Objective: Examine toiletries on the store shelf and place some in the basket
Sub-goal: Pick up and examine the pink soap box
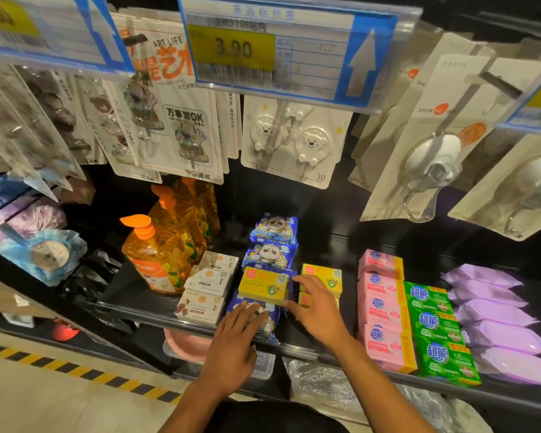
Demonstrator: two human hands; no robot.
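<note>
Head view is showing you working the middle of the shelf point(297, 340), near its front edge. Your right hand point(317, 309) is pinching the yellow soap box point(262, 284) by its right end, index finger on top and thumb underneath. The box is sitting up on the row of blue panda packets point(270, 254), just left of the other yellow boxes point(322, 276). Your left hand point(236, 335) is lying flat, fingers straight, on the front packet, gripping nothing. I'm guessing that box is light and stiff, cardboard round a solid bar, so it's not going to squash. An end pinch could be letting it tip though; taking it across the long sides looks safer. Basket isn't showing anywhere.
</note>
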